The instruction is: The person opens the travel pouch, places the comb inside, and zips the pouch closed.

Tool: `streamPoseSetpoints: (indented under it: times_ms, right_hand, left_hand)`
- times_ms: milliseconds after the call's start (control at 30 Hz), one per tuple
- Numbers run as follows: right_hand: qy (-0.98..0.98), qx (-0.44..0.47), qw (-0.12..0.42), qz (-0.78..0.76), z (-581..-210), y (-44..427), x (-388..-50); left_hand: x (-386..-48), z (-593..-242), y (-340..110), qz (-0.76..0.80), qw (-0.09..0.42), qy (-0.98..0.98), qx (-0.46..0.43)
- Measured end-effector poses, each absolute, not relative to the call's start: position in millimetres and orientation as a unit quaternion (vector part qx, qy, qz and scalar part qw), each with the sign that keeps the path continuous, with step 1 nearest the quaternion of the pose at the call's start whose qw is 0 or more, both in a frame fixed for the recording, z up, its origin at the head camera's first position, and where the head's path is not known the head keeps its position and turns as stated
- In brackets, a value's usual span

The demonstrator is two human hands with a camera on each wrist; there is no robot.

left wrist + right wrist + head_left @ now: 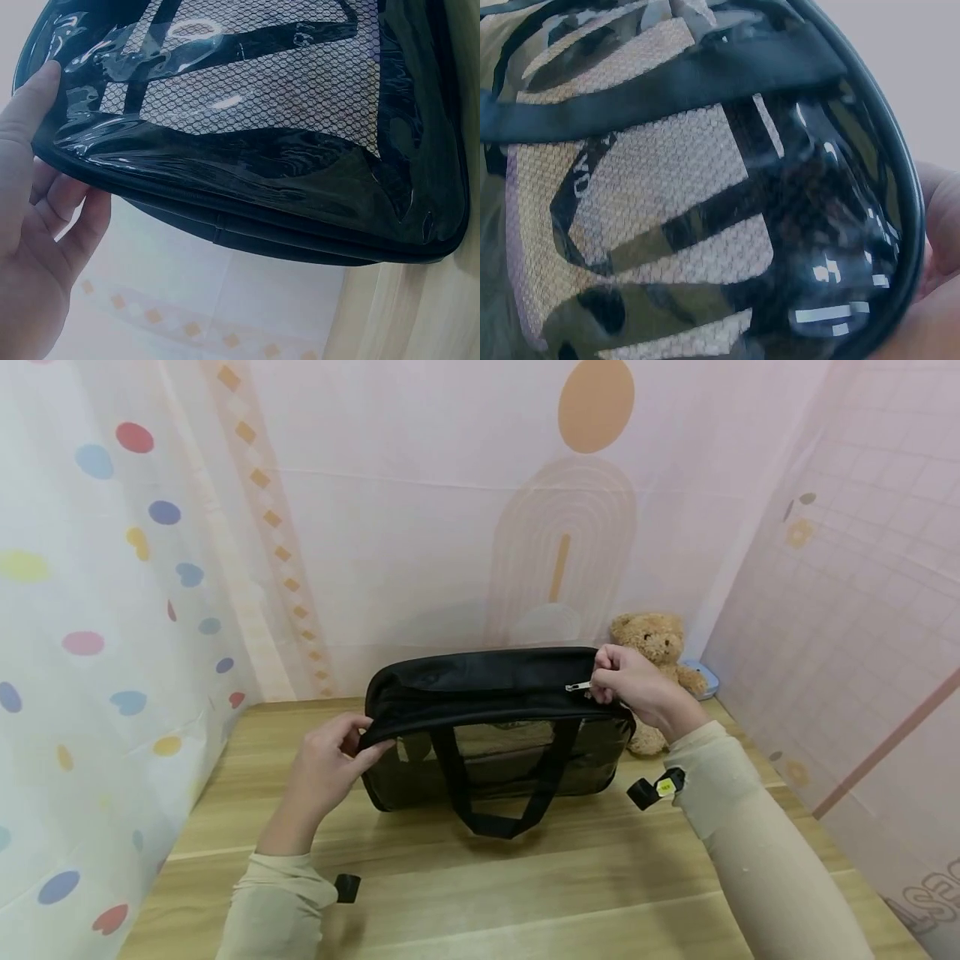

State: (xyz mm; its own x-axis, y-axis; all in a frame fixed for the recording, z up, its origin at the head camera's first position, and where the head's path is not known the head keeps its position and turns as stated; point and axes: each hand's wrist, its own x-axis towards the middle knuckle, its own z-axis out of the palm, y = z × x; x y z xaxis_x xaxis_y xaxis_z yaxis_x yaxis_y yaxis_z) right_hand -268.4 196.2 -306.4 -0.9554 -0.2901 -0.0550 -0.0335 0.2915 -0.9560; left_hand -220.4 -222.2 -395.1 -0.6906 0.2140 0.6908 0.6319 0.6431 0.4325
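Note:
A black bag with a clear front panel stands on the wooden table. Its black strap handle hangs down the front. My left hand pinches the bag's upper left corner, thumb in front and fingers behind. At the right end of the top, my right hand pinches the silver zipper pull. Through the clear panel shows a light, patterned item with black bands; its kind I cannot tell. In the right wrist view the bag's edge hides most of the right hand.
Behind the bag's right end sits a brown teddy bear, partly covered by my right hand and the bag. Beside it is a light blue object. Printed curtains rise behind and at both sides of the wooden table.

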Motion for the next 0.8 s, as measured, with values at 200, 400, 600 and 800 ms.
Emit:
streamPoseSetpoints:
  times_ms: [200,400,600,800]
  right_hand:
    - [0.78,-0.091,0.109,-0.61,-307.0,207.8,-267.4]
    - [0.755,-0.092,0.105,-0.641,-314.8,220.2,-270.6]
    - [0.74,-0.081,0.097,-0.66,-320.0,226.7,-271.3]
    - [0.728,-0.07,0.093,-0.676,-322.4,235.0,-268.0]
  left_hand:
    - [-222.4,-395.4,-225.5,-0.339,0.325,-0.848,-0.246]
    - [-225.4,-397.4,-230.3,-0.346,0.336,-0.839,-0.251]
    - [-225.5,-397.8,-234.5,-0.344,0.335,-0.843,-0.243]
    - [-226.4,-400.1,-238.9,-0.353,0.33,-0.843,-0.237]
